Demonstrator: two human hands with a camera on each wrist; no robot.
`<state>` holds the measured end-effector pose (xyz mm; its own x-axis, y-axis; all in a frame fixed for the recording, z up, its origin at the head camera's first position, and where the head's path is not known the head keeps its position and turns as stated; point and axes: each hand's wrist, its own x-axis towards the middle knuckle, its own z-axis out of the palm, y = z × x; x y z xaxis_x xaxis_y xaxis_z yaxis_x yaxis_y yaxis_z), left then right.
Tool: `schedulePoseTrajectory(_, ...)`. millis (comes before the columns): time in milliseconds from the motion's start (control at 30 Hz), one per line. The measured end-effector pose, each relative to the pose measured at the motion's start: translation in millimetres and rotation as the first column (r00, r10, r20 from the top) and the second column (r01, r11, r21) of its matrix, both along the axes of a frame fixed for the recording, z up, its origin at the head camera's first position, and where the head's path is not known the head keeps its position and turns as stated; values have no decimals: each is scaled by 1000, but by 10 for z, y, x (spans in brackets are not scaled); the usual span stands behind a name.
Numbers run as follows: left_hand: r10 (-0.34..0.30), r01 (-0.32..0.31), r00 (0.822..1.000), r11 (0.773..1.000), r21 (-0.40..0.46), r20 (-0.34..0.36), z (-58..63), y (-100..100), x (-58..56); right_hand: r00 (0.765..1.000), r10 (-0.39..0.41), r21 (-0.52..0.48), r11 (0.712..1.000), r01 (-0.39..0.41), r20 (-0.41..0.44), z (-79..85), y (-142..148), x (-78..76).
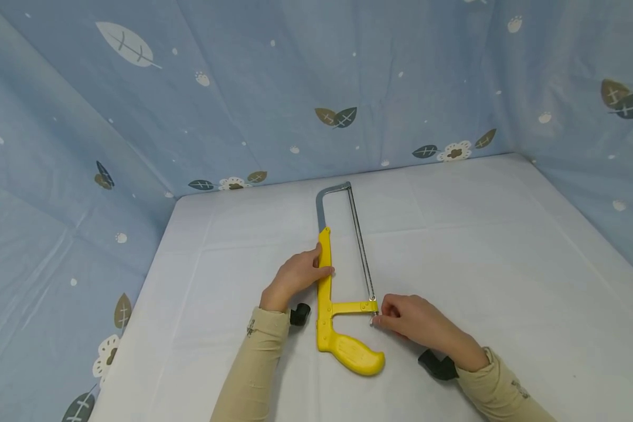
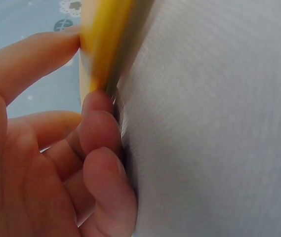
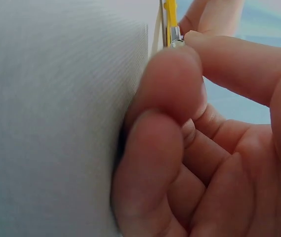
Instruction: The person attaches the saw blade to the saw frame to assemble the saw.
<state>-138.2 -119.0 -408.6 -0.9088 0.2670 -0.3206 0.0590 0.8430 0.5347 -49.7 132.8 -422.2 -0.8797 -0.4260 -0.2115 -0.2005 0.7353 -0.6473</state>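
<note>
A hacksaw (image 1: 324, 296) with a yellow back and a grey front bow lies flat on the white-covered table. Its far end points away from me, and the curved yellow handle (image 1: 358, 356) is nearest. The thin blade (image 1: 361, 240) runs along the right side of the frame. My left hand (image 1: 295, 275) grips the yellow back from the left, thumb on one side and fingertips at its underside. At the blade's near end, my right hand (image 1: 418, 321) pinches the small silver wing nut (image 3: 175, 33) between thumb and index finger; the other fingers curl against the cloth.
The white tablecloth (image 1: 506, 258) spreads around the saw. Blue patterned fabric (image 1: 274, 88) hangs behind the table and along both sides. A black wrist-worn piece (image 1: 299, 315) shows by the left wrist, and another black piece (image 1: 438, 366) by the right.
</note>
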Motion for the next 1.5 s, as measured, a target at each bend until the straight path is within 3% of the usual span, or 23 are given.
schedulePoseTrajectory(1500, 0, 0, 1000, 1000, 0, -9, -3, -1, -3, 1000, 20, 42, 999, -19, -13, 20, -27, 3)
